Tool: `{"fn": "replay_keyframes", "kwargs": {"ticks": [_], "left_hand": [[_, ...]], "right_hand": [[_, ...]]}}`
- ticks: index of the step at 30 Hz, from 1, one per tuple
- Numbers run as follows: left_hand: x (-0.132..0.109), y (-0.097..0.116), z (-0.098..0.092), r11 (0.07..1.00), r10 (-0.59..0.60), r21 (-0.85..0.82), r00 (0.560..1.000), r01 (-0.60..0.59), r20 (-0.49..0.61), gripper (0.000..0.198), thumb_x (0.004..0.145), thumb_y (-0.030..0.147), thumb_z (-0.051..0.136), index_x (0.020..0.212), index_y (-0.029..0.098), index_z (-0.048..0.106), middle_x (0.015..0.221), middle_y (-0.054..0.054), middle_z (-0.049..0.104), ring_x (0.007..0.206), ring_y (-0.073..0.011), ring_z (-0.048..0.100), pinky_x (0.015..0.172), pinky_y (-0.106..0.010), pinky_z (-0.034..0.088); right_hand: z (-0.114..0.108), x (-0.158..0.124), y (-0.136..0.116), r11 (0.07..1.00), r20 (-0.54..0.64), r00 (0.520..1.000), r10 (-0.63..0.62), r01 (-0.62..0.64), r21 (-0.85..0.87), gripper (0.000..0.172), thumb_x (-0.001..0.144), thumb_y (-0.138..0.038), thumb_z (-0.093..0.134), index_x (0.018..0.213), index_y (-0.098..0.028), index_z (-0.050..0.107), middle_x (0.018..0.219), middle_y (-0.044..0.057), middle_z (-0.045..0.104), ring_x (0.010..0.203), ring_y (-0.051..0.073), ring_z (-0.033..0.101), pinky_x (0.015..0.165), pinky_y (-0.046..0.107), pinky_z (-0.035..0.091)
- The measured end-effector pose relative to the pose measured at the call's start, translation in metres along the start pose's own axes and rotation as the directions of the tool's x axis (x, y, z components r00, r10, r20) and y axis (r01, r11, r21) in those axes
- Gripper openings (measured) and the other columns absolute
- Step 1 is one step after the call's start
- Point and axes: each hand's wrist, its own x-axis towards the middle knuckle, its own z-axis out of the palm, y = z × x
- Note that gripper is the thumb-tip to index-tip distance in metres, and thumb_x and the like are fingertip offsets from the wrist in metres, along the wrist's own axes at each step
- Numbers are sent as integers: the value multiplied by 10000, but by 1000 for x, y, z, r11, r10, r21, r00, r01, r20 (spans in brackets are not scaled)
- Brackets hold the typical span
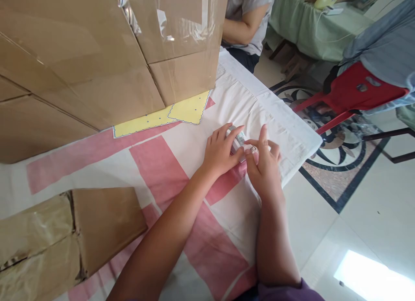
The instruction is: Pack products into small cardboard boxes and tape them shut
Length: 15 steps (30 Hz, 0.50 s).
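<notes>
A small, flat, pale item with a greenish-grey patch lies on the tablecloth close to its right edge; its exact kind is hard to make out. My left hand curls over it from the left, fingers on its far side and thumb on its near end. My right hand is at its right side, index finger raised, thumb and another finger pinched together. Something small and shiny shows by those fingertips, partly hidden, and I cannot tell what it is.
Large taped cardboard boxes stand at the back left, above yellow scalloped paper sheets. A smaller carton sits at front left. Beyond the table are a seated person, another person on a red chair, and a green-covered table.
</notes>
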Motion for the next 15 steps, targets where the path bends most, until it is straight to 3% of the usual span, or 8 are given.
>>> {"fn": "replay_keyframes", "kwargs": {"ticks": [4,7,10,12,15], "left_hand": [[-1,-1,0,1000,-5,-7,1000,5,-5,616,932,365,586,1532,344,445,1635,-43,423,1475,-286,419,1200,-503,355],[-2,-2,1,1000,-2,-3,1000,2,-15,613,932,361,586,1529,341,450,1631,-46,429,1469,-292,428,1196,-504,363],[-4,0,2,1000,-4,4,999,4,-38,609,932,337,580,1529,326,456,1621,-53,442,1461,-291,439,1185,-495,374],[-4,1,2,1000,-9,7,999,9,-46,606,934,332,576,1529,322,456,1619,-54,443,1459,-288,442,1183,-490,374],[-5,1,1,1000,-15,17,999,15,-37,602,940,346,575,1529,330,451,1622,-57,438,1450,-290,451,1174,-488,380]], "right_hand": [[3,2,1,998,8,1000,26,-26,49,686,1040,-299,421,1676,-351,169,1218,65,743,1315,313,486,1161,648,227],[7,1,5,990,-15,996,93,-91,108,609,1009,-320,478,1604,-352,352,1302,79,691,1291,307,503,1135,623,299],[15,4,14,960,-10,979,204,-198,199,320,969,-357,529,1243,-279,675,1281,102,664,1265,310,515,1083,568,392],[21,9,21,904,38,957,287,-284,320,232,954,-373,529,976,-243,720,1192,99,673,1180,287,564,1033,507,446],[26,19,28,796,117,913,391,-399,455,250,919,-389,564,805,-229,719,1104,73,681,1066,244,614,964,426,481]]}}
